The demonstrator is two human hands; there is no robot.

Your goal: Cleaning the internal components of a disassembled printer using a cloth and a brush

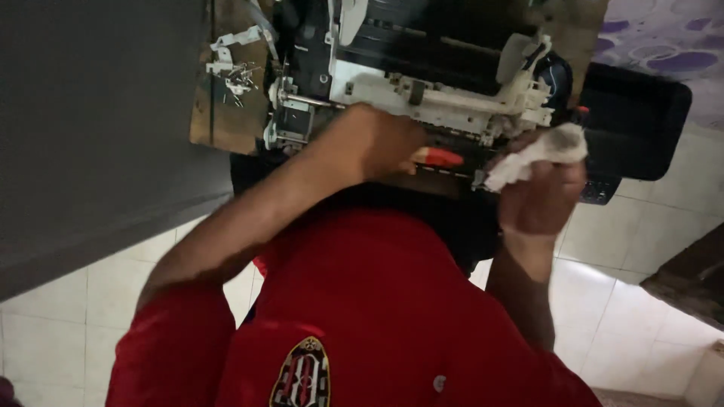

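Two hands work on an opened printer on a wooden bench.

The left hand is closed around a red-handled tool, its fingers clamped on the handle, against the printer. The right hand has its fingers closed on a white cloth, which touches the printer's white frame just above them. Small screws lie well to the left.

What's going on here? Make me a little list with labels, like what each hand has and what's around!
Left hand: grips a red-handled tool, tip hidden, held against the opened printer
Right hand: clutches a crumpled white cloth against the printer's right end
Printer: cover off, white and black inner parts showing
Nearby: small screws and a white bracket on a wooden board
Floor: pale tiles
Clothing: red shirt
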